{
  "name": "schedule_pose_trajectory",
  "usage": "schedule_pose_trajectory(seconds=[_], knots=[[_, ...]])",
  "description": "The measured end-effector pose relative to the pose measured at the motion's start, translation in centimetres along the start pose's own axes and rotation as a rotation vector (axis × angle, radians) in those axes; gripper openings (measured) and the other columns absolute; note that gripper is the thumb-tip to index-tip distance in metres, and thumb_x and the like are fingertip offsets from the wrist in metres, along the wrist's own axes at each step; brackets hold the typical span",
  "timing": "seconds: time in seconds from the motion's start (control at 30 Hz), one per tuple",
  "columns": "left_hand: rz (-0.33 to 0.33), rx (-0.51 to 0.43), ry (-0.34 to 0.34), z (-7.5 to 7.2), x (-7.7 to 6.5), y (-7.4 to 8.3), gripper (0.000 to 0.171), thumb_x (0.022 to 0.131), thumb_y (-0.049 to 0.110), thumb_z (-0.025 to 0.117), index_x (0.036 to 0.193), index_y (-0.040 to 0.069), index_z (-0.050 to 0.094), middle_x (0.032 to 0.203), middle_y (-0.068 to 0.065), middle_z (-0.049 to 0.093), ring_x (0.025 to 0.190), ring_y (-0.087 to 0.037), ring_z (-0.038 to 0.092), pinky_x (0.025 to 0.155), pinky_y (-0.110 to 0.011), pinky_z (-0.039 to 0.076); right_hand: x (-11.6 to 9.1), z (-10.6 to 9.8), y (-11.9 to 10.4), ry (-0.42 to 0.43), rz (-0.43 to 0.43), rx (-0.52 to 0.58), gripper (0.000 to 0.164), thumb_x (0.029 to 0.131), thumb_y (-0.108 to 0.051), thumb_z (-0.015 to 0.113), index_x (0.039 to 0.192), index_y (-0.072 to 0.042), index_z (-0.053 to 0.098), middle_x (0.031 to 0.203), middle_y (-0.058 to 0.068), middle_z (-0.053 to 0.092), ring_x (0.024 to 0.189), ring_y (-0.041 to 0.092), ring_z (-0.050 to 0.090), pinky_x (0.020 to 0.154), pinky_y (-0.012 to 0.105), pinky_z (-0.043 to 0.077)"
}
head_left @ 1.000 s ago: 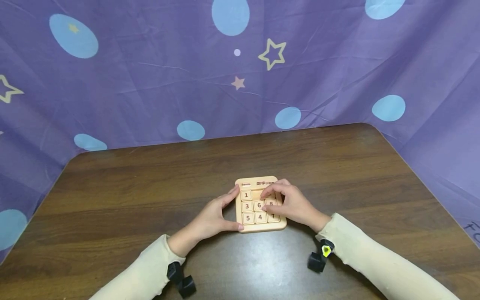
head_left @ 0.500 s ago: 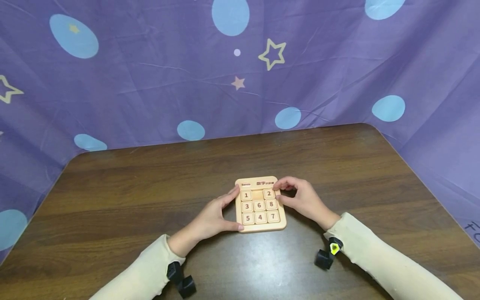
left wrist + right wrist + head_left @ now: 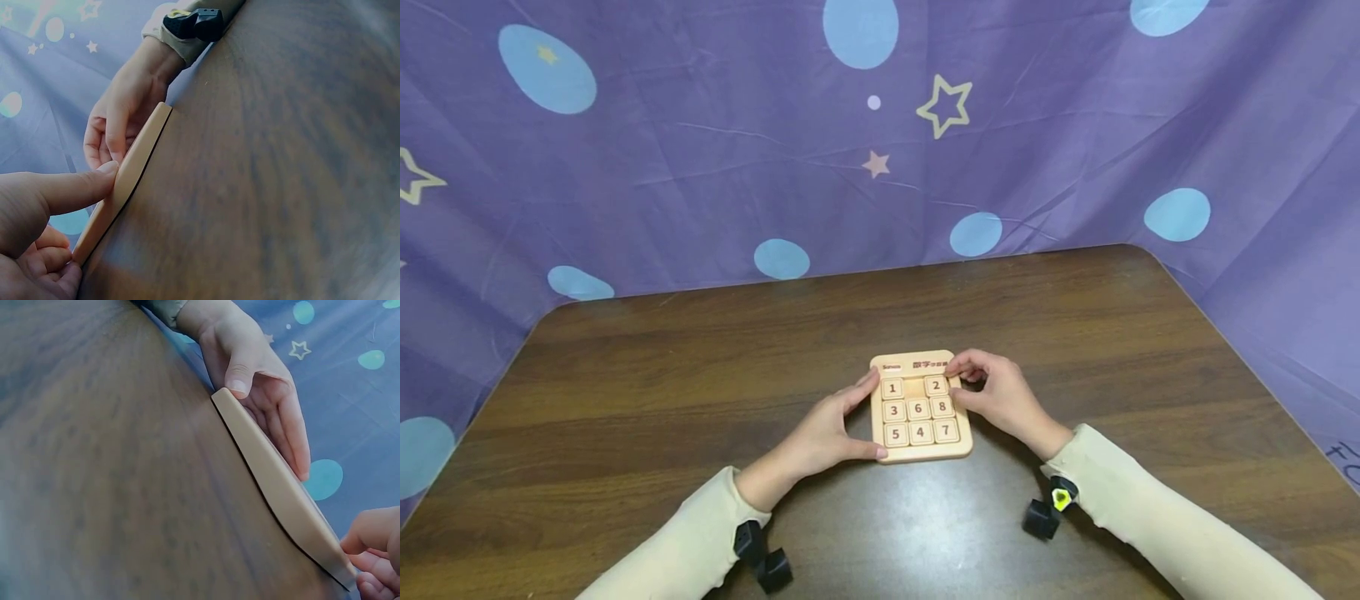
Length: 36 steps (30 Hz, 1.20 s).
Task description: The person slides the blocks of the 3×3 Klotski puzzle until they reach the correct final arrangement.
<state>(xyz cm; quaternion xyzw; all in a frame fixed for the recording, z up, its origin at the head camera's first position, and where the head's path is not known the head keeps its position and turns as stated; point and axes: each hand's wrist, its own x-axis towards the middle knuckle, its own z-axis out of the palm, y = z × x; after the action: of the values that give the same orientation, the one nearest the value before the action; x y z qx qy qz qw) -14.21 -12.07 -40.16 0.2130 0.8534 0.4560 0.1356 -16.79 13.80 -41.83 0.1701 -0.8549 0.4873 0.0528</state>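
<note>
A pale wooden sliding number puzzle lies flat on the table in the head view. Its top row shows tile 1, a gap, then tile 2; below come 3, 6, 8 and 5, 4, 7. My left hand holds the left side, thumb near the lower corner and fingers higher up. At the upper right, my right hand grips the edge beside tile 2, with thumb and bent fingertips on the frame. Both wrist views show the puzzle only side-on, so its tiles are hidden there.
The dark wooden table reaches back to a purple curtain with stars and blue ovals. Black wrist cameras hang below both pale sleeves.
My right hand has drawn back to the right from over the tiles, uncovering tile 2 and the gap beside it. My left hand stays put on the puzzle's left side.
</note>
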Motion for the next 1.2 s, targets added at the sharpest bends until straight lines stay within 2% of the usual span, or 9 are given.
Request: schedule_pose_trajectory(seconds=[0.27,0.63,0.87,1.2], knots=[[-0.002,-0.003,0.000,0.0,0.0,0.0,0.098,0.065,0.015,0.085,0.145,0.000,0.030,0.153,-0.008,0.025,0.141,-0.024,0.021,0.115,-0.043,0.015,0.1,0.3,0.1,0.003,0.019,-0.004,0.021,0.073,0.001,0.071,0.092,-0.007,0.071,0.087,0.002,0.070,0.076,0.013,0.057,0.070,0.024,0.047],[-0.006,-0.011,-0.004,0.0,0.1,-0.2,0.097,0.066,0.016,0.085,0.145,0.001,0.030,0.152,-0.009,0.027,0.141,-0.024,0.023,0.115,-0.044,0.016,0.8,0.9,-0.4,-0.023,-0.015,-0.017,0.018,0.073,-0.004,0.075,0.089,-0.011,0.074,0.086,-0.002,0.072,0.074,0.013,0.053,0.071,0.028,0.041],[-0.007,0.000,-0.007,0.0,0.1,-0.1,0.098,0.066,0.017,0.085,0.145,0.001,0.030,0.152,-0.009,0.027,0.141,-0.024,0.023,0.115,-0.043,0.016,1.0,1.4,-0.7,-0.025,0.007,0.011,0.016,0.073,-0.005,0.077,0.087,-0.012,0.075,0.086,-0.004,0.072,0.078,0.015,0.051,0.071,0.029,0.039],[-0.001,0.002,-0.003,0.1,0.1,-0.2,0.098,0.066,0.017,0.085,0.145,0.001,0.030,0.152,-0.008,0.027,0.141,-0.024,0.023,0.115,-0.044,0.016,0.9,1.0,-0.5,-0.065,-0.014,0.034,0.017,0.075,-0.009,0.078,0.090,-0.013,0.074,0.089,-0.005,0.072,0.079,0.015,0.051,0.071,0.028,0.038]])
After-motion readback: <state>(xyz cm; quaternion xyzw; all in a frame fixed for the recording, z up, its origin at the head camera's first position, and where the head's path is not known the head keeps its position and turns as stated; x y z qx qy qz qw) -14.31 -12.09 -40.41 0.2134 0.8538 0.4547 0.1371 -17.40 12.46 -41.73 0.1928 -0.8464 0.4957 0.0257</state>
